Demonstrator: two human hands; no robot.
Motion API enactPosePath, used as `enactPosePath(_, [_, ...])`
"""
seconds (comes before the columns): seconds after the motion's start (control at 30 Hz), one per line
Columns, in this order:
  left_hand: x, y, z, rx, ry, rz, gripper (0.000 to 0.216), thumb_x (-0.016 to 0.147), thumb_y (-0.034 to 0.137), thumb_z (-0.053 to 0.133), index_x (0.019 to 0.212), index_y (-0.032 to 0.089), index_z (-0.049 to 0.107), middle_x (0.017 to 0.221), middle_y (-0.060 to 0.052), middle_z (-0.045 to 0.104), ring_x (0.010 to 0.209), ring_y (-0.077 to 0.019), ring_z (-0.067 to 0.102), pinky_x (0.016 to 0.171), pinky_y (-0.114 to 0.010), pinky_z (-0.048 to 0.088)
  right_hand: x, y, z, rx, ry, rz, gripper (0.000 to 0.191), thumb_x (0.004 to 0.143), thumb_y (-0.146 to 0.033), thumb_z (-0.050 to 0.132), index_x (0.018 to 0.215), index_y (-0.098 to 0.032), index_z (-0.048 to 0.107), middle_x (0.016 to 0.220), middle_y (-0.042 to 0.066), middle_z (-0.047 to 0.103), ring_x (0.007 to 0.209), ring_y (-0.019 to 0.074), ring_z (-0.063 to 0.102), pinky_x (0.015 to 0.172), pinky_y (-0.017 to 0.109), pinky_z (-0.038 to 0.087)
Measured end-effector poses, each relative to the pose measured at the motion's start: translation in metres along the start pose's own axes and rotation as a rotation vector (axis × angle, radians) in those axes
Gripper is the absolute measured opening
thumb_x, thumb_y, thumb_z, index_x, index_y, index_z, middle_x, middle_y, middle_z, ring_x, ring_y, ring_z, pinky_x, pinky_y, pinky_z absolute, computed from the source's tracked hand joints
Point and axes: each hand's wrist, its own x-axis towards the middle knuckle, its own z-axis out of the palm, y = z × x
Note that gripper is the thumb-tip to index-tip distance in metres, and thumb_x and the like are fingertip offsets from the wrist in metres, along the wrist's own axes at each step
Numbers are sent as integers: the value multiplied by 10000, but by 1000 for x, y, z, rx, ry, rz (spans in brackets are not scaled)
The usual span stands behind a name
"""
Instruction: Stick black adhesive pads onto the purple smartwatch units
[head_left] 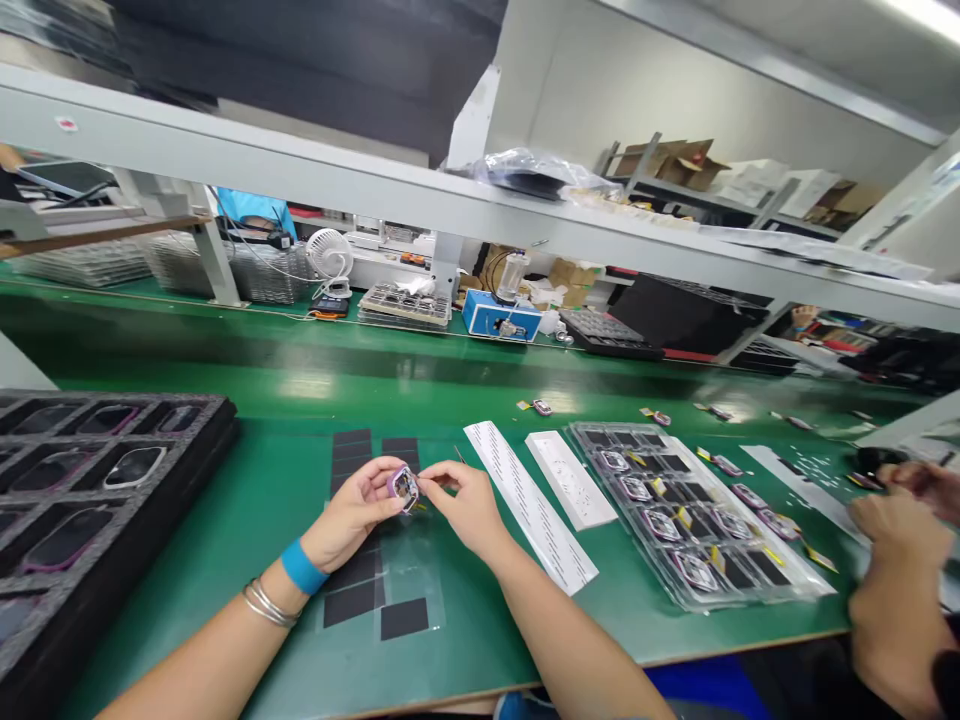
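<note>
L hand [351,512] curled around a small purple-rimmed square part [404,488], thumb + fingers closed on it, held just above the green bench mat [225,590]. R hand [466,508] right beside it, fingers [431,478] pinched together at the part's right edge; can't tell if gripping it or only touching. Under the hands: clear film [412,575] w/ black rectangular pads [403,618]. To the R: printed white strip [525,505], white card [570,480], then clear blister tray [679,515] w/ more purple-rimmed parts in it. To the L: black foam tray [90,500] w/ rounded slots. Blue wristband [304,566] + silver bangles [268,604] on L wrist. Far R: co-worker's hands [896,530], well apart. Across the bench: small white fan [328,252], blue box [501,316].
</note>
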Motion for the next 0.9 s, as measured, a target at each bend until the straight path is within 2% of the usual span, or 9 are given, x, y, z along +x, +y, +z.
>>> enactPosePath(0.23, [1,0,2,-2,18,-3,403,629,137,782,987,185,601,937,-34,658,841,-127,624,775,-225,500,1,0,-5,-128,29,-79,81,735,-168,625,740,-189,703,742,26,717,695,158,662,674,265,508])
enactPosePath(0.33, [1,0,3,5,49,-5,415,614,138,793,982,181,606,925,-30,662,823,-121,626,754,-213,509,1,3,-1,-194,26,-162,98,752,-140,615,740,-190,698,742,25,708,706,150,656,687,256,495])
enactPosePath(0.57, [-2,2,3,38,149,-71,439,606,165,804,1000,186,611,944,-33,675,811,-125,641,742,-207,532,-4,17,12,-530,-45,-399,157,866,-172,522,854,-176,678,847,74,690,838,172,622,810,295,478])
enactPosePath(0.67, [-1,4,5,92,175,-98,467,598,199,811,1021,208,613,975,-27,682,827,-126,645,752,-189,530,1,18,4,-513,-48,-431,193,896,-204,488,947,-193,675,895,61,688,870,156,611,853,280,463])
enactPosePath(0.73, [0,6,6,139,196,-113,497,577,226,821,1030,220,617,989,-31,691,830,-139,652,727,-176,532,8,16,-17,-469,85,-426,239,911,-221,459,1035,-226,663,932,50,675,891,146,600,863,275,456])
enactPosePath(0.83, [3,7,5,201,236,-139,540,510,247,842,1009,241,636,969,-23,711,843,-181,662,660,-171,541,20,15,-70,-484,494,-355,290,924,-220,411,1079,-236,656,962,70,643,949,165,572,881,306,438])
enactPosePath(0.9, [5,6,2,225,252,-166,570,463,245,851,994,259,646,943,-10,723,854,-196,664,649,-168,546,25,18,-109,-545,710,-205,313,937,-221,374,1088,-204,648,1013,93,624,1006,174,549,916,320,414])
